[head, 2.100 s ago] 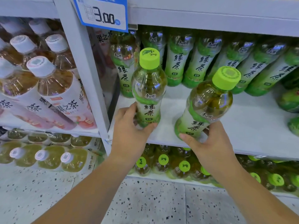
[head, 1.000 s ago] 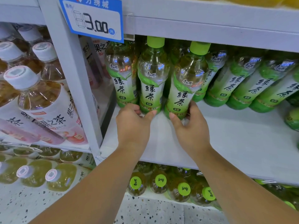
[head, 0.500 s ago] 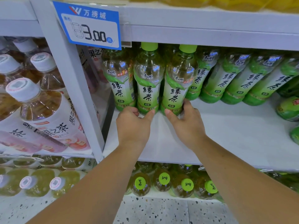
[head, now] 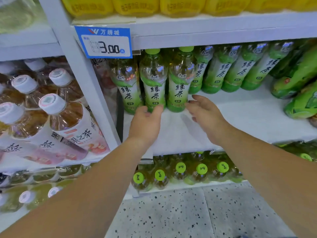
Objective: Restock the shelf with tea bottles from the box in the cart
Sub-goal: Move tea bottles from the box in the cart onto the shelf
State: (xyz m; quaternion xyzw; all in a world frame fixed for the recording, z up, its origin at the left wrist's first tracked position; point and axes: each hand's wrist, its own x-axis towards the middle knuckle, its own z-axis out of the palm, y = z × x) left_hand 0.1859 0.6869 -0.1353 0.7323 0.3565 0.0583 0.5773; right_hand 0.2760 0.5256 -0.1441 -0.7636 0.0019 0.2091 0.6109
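Two green tea bottles with lime caps stand upright side by side at the left of the white shelf (head: 240, 117). My left hand (head: 145, 122) still holds the foot of the left bottle (head: 153, 83), thumb on one side and fingertips on the other. My right hand (head: 204, 115) is off the right bottle (head: 181, 83), fingers spread, with only the thumb tip near the bottle's base. A third bottle (head: 126, 83) stands just left of them, and a row of the same bottles (head: 240, 69) lines the back of the shelf.
A white upright post (head: 82, 79) with a blue 3.00 price tag (head: 104, 42) borders the shelf on the left. Beyond it stand white-capped fruit tea bottles (head: 68, 121). Green packs (head: 298, 83) lie at the far right. Lime-capped bottles (head: 180, 170) fill the shelf below, above speckled floor.
Both bottles were pushed back and stood beside the third bottle at the shelf's left. My right hand has since let go and drawn back to the right; my left hand stays at its bottle's foot.
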